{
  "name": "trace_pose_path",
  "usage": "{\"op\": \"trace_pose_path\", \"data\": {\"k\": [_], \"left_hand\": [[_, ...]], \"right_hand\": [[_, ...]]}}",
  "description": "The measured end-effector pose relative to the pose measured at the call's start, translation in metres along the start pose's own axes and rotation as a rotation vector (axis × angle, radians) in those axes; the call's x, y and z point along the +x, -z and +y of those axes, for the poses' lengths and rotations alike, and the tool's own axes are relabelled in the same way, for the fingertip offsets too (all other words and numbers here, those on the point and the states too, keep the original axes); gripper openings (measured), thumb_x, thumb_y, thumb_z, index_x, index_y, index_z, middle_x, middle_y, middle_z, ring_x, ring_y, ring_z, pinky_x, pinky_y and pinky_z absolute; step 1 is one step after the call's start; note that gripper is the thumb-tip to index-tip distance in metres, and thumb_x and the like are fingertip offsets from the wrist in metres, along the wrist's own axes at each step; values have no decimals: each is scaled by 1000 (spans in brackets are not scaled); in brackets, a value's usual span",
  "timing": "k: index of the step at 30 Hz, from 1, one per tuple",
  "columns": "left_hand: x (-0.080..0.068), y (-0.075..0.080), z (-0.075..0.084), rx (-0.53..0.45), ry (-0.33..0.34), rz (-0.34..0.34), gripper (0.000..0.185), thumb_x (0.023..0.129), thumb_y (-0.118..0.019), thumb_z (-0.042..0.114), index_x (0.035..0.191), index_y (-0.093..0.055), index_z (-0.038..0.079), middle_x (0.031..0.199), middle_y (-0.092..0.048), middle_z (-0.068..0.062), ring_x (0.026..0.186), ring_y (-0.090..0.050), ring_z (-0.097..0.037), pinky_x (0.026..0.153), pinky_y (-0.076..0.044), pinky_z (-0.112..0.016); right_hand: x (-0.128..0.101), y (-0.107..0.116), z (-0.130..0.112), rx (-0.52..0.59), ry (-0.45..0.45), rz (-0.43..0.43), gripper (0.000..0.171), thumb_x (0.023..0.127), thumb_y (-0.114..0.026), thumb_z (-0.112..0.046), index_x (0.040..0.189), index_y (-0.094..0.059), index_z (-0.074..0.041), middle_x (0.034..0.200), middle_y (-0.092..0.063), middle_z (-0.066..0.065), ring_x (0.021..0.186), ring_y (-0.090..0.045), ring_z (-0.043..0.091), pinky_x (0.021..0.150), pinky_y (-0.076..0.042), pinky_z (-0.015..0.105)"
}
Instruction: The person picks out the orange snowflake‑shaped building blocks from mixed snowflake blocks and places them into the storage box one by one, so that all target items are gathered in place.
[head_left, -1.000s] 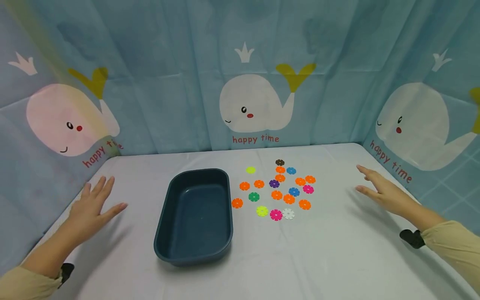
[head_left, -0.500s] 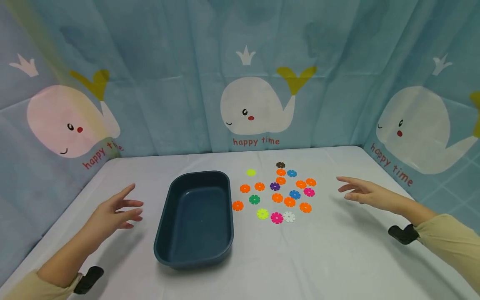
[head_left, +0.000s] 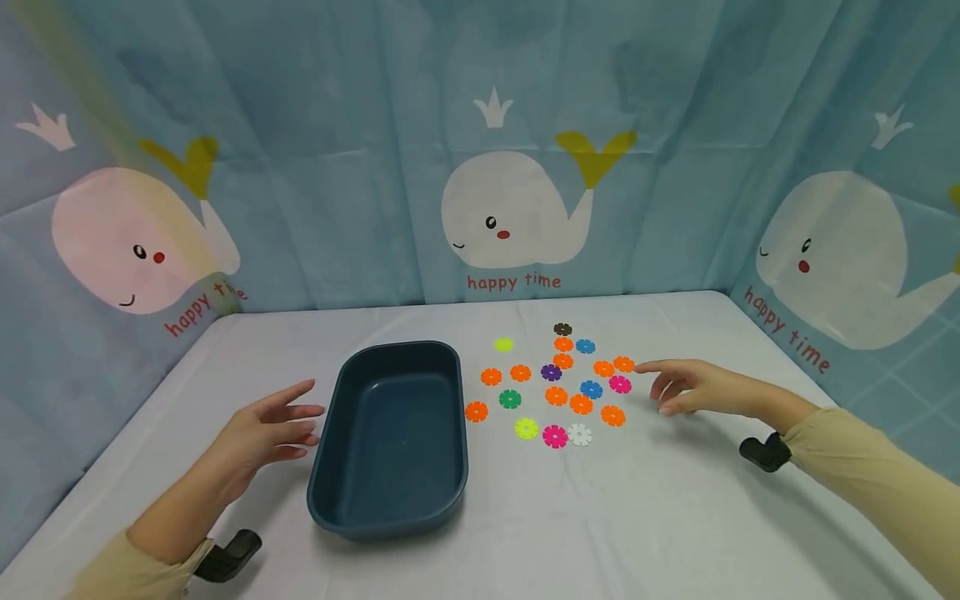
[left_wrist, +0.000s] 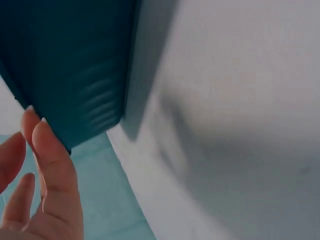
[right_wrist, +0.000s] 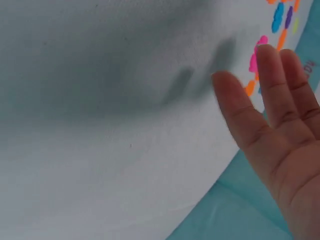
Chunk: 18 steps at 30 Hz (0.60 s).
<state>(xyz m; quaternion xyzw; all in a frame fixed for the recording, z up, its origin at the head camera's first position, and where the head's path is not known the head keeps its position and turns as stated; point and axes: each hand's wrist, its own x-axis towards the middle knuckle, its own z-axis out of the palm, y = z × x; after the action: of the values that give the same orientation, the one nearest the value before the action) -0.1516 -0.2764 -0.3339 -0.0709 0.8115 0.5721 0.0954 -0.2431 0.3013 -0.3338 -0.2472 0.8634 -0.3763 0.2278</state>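
In the head view my left hand (head_left: 262, 437) hovers just left of a dark blue plastic bin (head_left: 401, 454), fingers relaxed and holding nothing. The left wrist view has its fingertips (left_wrist: 47, 140) overlapping the bin's rim. My right hand (head_left: 697, 388) reaches in from the right, loosely bent and holding nothing. Its index fingertip is right beside an orange notched disc (head_left: 623, 364), at the edge of a scatter of flat flower-shaped discs. Close by lie a pink disc (head_left: 620, 384), another orange disc (head_left: 612, 415) and a blue disc (head_left: 592, 389).
More discs lie right of the bin, among them a green disc (head_left: 510, 398), a purple disc (head_left: 551, 372), a white disc (head_left: 580, 434) and a brown disc (head_left: 562, 329). A white cloth (head_left: 585, 533) covers the table. Blue whale-print curtains (head_left: 360, 208) stand around it.
My left hand has moved right, up to the bin, its spread fingers drawing together. The right hand has moved left to the discs. The bin and discs stay in place.
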Motion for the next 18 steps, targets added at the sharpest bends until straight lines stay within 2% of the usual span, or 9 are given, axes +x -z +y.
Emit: {"op": "trace_pose_path", "data": {"k": [2,8,14,18], "left_hand": [[1,-3,-1,-24,7,13,67,97,-58,10,155,-22,8,118,-61,-9,84,-67,-15,75,-55,-29],[4,-8,-3,-17,21,16,67,96,-61,14,153,-27,7,118,-56,-12,90,-64,-15,78,-52,-29],[9,-12,-3,-72,46,-7,67,95,-63,14,152,-29,4,100,-53,-1,84,-61,-12,74,-51,-29],[12,-13,-5,-108,60,-31,69,95,-63,16,153,-28,5,103,-50,-2,83,-60,-10,73,-50,-29]], "right_hand": [[9,-2,1,5,-12,-23,59,91,-67,-10,141,-41,6,107,-58,18,96,-56,31,68,-52,34],[30,-11,7,19,-4,-137,43,88,-68,-4,126,-50,4,89,-55,11,77,-53,22,61,-46,25],[42,-16,6,-6,2,-192,42,85,-74,-8,121,-54,-1,82,-53,7,72,-50,19,61,-42,22],[45,-16,3,-38,-9,-199,42,84,-76,-9,120,-56,-4,81,-51,7,70,-48,19,60,-40,23]]}}
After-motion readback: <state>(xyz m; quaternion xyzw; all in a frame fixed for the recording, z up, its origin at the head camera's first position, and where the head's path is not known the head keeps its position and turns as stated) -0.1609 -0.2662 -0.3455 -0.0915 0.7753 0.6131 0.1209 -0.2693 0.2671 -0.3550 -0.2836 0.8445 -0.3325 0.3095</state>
